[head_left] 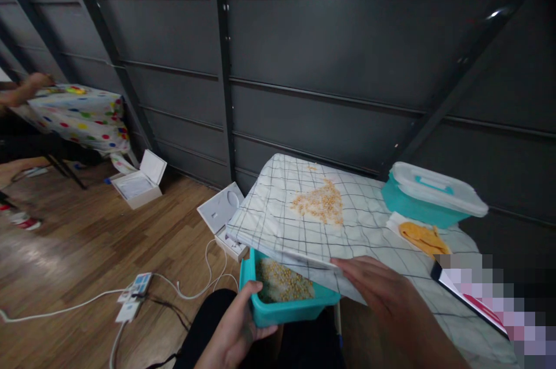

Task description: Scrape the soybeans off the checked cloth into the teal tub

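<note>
Two bare hands and two dark-clad legs [206,322] are closest, at the bottom of the frame. Left hand [243,320] is clamped on the left end of a turquoise tub [291,312] at lower centre, thumb at the rim, other fingers beneath. Right hand [377,285], right of lower centre, has its fingers close together, tips at the near edge of a checked cloth [369,241]; whether they pinch it I cannot tell.

Two tubs show. This open one, partly under the cloth's edge, holds yellow grains [286,287] mixed with finer white ones; they are too many to count. The second tub [412,204], at right on the cloth, wears one white lid [452,181] with a turquoise handle; its contents are hidden. One loose patch of grains [324,204] lies on the cloth, right of centre, with a few specks apart behind it.

One yellow rag [421,236] lies just below the lidded tub in the frame. Two white boxes stand open on the floor: the left box [146,196] has something flat and pale inside; the near box [212,215], beside the cloth, has contents too small to tell. At upper left, one person's arm [21,91] reaches over a dotted tablecloth [87,120].
</note>
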Available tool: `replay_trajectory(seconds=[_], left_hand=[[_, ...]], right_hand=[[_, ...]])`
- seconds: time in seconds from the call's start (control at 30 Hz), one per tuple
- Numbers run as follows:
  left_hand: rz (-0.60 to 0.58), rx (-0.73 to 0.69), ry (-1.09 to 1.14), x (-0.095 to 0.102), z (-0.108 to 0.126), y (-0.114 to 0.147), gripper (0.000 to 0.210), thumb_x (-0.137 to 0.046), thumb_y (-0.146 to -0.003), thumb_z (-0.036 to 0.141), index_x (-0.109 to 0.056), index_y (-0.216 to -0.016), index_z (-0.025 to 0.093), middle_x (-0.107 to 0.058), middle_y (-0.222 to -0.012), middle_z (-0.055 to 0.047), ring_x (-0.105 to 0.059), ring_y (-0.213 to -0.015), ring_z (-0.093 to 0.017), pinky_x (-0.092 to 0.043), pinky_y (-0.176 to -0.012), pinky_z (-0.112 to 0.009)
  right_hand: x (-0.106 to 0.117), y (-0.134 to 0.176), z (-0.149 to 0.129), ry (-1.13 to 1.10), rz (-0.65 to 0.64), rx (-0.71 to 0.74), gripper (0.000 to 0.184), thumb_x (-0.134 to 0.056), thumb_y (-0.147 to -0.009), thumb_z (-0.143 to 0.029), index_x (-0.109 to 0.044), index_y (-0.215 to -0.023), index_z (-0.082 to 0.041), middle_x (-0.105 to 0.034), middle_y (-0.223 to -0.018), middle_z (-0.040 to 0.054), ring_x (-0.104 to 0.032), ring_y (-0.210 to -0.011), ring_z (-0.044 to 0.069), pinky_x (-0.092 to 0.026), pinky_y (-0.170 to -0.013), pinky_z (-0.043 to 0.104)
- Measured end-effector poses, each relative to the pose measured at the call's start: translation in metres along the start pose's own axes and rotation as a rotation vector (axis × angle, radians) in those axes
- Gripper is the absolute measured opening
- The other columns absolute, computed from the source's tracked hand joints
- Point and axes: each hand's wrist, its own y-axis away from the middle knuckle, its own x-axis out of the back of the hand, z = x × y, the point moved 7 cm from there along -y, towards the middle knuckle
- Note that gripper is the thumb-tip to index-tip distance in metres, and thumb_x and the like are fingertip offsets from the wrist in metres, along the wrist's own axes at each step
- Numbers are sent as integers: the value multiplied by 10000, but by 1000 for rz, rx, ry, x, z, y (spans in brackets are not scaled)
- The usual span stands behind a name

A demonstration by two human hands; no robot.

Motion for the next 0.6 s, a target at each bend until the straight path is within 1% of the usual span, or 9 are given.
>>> replay_trajectory(seconds=[0.07,0.13,0.2,0.3,0.37,0.47,0.53,0.6], left_hand=[[8,4,-2,0,0,1,296,-491,-880,377,-494,-1107,187,-678,-866,-65,-657,-753,-221,-518,-721,-368],[20,-2,-4,0,0,2,302,-491,-886,381,-496,-1120,190,-685,-886,-66,-662,-762,-225,-518,-729,-375],[29,-2,-8,0,1,5,327,-489,-889,390,-491,-1156,201,-693,-929,-70,-669,-786,-235,-518,-740,-385],[33,4,-12,-1,1,8,375,-491,-890,398,-479,-1208,199,-698,-964,-86,-676,-805,-247,-517,-738,-380],[39,8,-10,-1,1,10,411,-496,-886,398,-463,-1239,190,-699,-961,-97,-679,-800,-250,-517,-722,-367],[12,10,2,-2,0,9,472,-522,-866,410,-443,-1271,181,-699,-922,-98,-682,-781,-254,-516,-690,-348],[-26,15,13,-4,-1,7,505,-537,-855,428,-444,-1280,173,-701,-909,-102,-685,-783,-259,-518,-680,-339],[-34,28,10,-3,-2,3,514,-537,-860,438,-440,-1286,167,-703,-920,-108,-688,-784,-259,-522,-680,-336]], right_hand=[[15,-8,17,106,76,-57,371,-406,-914,-154,-693,-1126,-255,-749,-1012,28,-707,-891,173,-584,-775,282],[28,-19,40,205,144,-139,334,-430,-931,-225,-692,-1135,-259,-738,-1059,28,-700,-940,191,-579,-809,310],[35,-32,64,297,159,-222,334,-437,-939,-280,-678,-1170,-260,-725,-1103,30,-694,-966,210,-573,-824,340],[32,-49,99,421,93,-318,353,-425,-946,-281,-656,-1210,-238,-724,-1106,45,-702,-926,225,-570,-788,347],[29,-55,119,476,57,-370,368,-414,-947,-261,-643,-1229,-205,-722,-1108,70,-701,-917,236,-562,-777,348],[30,-55,146,524,67,-466,388,-383,-957,-249,-621,-1252,-166,-715,-1115,106,-698,-904,242,-540,-774,340],[30,-55,165,546,65,-549,395,-372,-961,-253,-609,-1263,-160,-723,-1080,117,-698,-861,237,-523,-754,324],[28,-57,183,553,51,-620,397,-366,-962,-253,-606,-1264,-159,-730,-1035,122,-694,-838,234,-505,-746,312]])
